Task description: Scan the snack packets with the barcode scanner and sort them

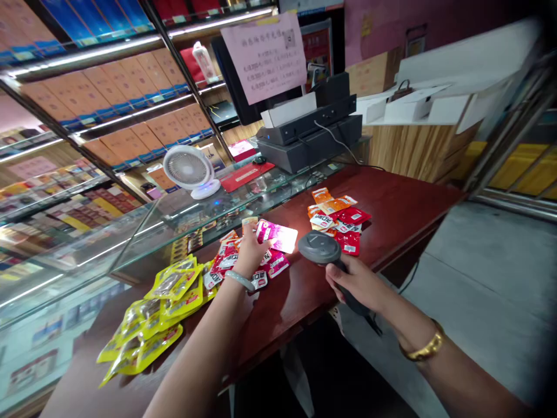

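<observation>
My right hand (354, 281) is wrapped round the handle of a dark grey barcode scanner (319, 247), whose head points left. Its bright light falls on a pink and white snack packet (278, 235) that my left hand (252, 252) grips by its near end. Under and around that hand lies a pile of red, white and pink packets (226, 255). To the right of the scanner rests another group of orange, red and white packets (337, 215). Several yellow snack bags (174, 293) are heaped left of my left forearm.
A dark red wooden counter (404, 197) carries the packets. Behind it stands a glass display case (161, 232) with a white fan (189, 168) on top. A black cash drawer (313, 142) with cables sits at the back. Stocked shelves rise at the left.
</observation>
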Demonstrator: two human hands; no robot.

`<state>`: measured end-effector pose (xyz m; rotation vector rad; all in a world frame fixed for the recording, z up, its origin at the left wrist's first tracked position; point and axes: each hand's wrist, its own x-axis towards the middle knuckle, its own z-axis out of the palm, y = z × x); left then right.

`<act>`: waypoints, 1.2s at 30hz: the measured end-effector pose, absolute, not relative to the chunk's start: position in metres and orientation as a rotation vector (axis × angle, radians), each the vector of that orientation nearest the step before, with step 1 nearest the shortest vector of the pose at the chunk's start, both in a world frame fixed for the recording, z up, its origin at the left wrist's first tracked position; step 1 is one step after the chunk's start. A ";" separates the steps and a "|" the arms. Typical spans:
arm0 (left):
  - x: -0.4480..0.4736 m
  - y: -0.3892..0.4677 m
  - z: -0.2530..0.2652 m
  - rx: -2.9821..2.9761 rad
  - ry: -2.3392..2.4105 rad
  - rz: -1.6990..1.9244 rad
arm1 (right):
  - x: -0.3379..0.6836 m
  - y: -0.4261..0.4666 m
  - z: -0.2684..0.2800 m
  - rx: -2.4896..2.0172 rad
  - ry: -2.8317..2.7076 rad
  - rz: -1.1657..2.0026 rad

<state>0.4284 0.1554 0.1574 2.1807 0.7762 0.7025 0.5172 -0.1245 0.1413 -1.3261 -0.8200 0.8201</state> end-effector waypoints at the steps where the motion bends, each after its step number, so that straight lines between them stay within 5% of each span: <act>1: 0.421 0.154 0.158 2.181 0.783 0.710 | 0.514 -0.123 0.142 -1.328 -0.834 0.818; 12: 0.365 0.169 0.188 2.539 1.455 0.870 | 0.501 -0.122 0.124 -1.348 -0.887 0.778; 20: 0.478 0.096 0.158 2.723 0.674 0.725 | 0.516 -0.144 0.120 -1.453 -0.758 0.743; 29: 0.566 0.059 0.146 2.756 0.969 0.319 | 0.529 -0.172 0.120 -1.522 -0.682 0.693; 36: 0.525 0.085 0.134 2.569 0.822 0.550 | 0.533 -0.175 0.118 -1.518 -0.677 0.706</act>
